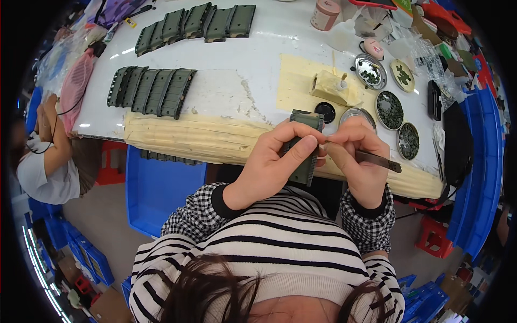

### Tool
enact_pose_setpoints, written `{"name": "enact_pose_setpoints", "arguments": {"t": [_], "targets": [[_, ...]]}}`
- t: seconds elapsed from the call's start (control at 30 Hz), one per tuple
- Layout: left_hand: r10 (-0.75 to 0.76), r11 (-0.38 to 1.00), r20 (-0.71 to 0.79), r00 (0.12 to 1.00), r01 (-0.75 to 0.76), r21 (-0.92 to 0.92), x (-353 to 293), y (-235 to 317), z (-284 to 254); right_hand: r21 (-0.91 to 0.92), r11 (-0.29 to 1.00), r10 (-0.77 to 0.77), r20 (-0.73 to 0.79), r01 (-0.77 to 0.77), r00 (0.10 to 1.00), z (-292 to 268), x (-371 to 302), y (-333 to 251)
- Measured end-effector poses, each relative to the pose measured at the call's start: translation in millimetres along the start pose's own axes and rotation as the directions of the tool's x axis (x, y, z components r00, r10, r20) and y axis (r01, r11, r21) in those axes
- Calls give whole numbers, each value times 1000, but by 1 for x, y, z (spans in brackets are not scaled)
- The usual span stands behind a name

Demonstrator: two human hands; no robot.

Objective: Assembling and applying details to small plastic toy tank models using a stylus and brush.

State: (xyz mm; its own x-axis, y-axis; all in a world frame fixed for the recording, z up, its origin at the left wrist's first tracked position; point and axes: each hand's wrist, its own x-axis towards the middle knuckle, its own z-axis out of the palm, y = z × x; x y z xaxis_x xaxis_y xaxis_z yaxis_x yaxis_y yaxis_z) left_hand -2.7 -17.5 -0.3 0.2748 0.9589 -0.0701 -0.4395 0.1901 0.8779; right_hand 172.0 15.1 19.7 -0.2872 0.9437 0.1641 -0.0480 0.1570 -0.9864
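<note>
My left hand [274,161] is closed around a dark green ribbed plastic piece [304,169], held upright over the near edge of the table. In my right hand [360,153] are dark metal tweezers [379,161], their back end sticking out to the right. The fingertips of both hands meet at the green piece's right side. Whatever small part may be between them is hidden. Just beyond the hands lie a round black lid [325,112] and a round metal dish [356,112], which my right hand partly covers.
Several similar green pieces stand in rows, one nearer [153,90] and one farther [196,24]. Round tins [389,110] of small green parts sit at right, by a tape-covered block [336,87]. A blue bin [161,194] is below left; another person [48,156] sits at far left.
</note>
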Motion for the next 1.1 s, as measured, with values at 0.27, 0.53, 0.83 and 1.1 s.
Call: {"name": "enact_pose_setpoints", "arguments": {"t": [0.27,0.53,0.83,1.1], "targets": [[22,994,-35,999,-26,-106,0,2,-11,-298,939,-177,13,173,984,17,3,1],[37,992,-81,996,-47,-119,-1,3,-6,-564,687,-442,177,459,879,11,8,-11],[178,959,0,984,-174,225,0,5,-8,-619,414,-522,439,667,731,-1,16,-14],[272,906,-18,962,-250,340,0,0,-4,-620,452,-580,342,641,739,3,13,-10]]}}
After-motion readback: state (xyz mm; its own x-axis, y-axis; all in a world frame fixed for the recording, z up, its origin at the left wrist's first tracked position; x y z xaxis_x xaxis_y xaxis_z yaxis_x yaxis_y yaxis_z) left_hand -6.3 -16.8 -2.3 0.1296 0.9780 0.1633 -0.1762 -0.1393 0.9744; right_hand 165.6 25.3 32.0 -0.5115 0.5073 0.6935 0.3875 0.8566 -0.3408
